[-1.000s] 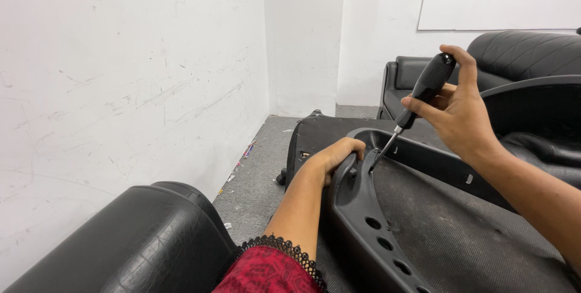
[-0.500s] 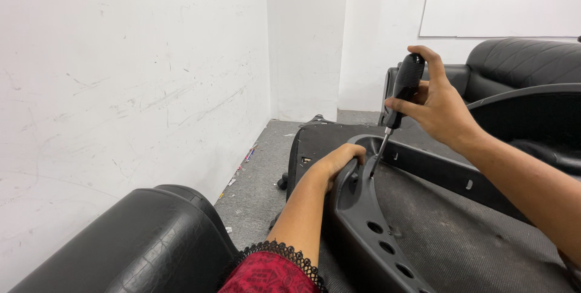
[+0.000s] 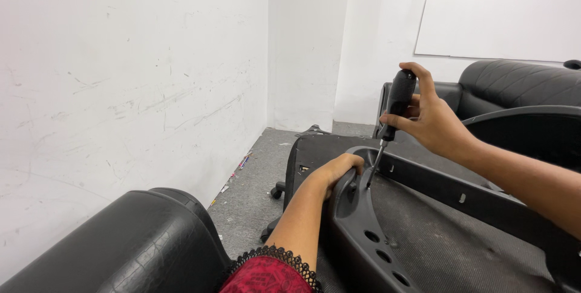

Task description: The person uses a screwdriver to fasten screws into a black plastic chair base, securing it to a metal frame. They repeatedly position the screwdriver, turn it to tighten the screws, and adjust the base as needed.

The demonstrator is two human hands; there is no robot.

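Black plastic frame: curved moulded chair part (image 3: 363,232) with a row of oval holes, lying low at the front, beside a grey fabric panel (image 3: 448,250).
Screwdriver: black-handled, thin metal shaft (image 3: 396,107), held almost upright, tip down at the frame's upper bend, just beside the left fingers.
Right hand: (image 3: 433,117) wrapped closed around the screwdriver handle, thumb over its top.
Left hand: (image 3: 336,172) closed over the frame's upper edge, gripping it, red sleeve with black lace cuff (image 3: 272,266) behind.
Risk, slip: likely skid of the tip off the screw head if the shaft leans, with the left fingers right next to it.
Risk, shift: possible twist of the frame under pressure, since only one hand pins it.
Risk, screw: head too small to make out; a poor seat could strip it.
Edges: white scuffed wall (image 3: 133,87) close on the left, black leather cushion (image 3: 121,244) at the lower left corner, black sofa (image 3: 520,87) behind on the right.
Open room: strip of grey floor (image 3: 254,196) between wall and frame; free space above the handle for turning.
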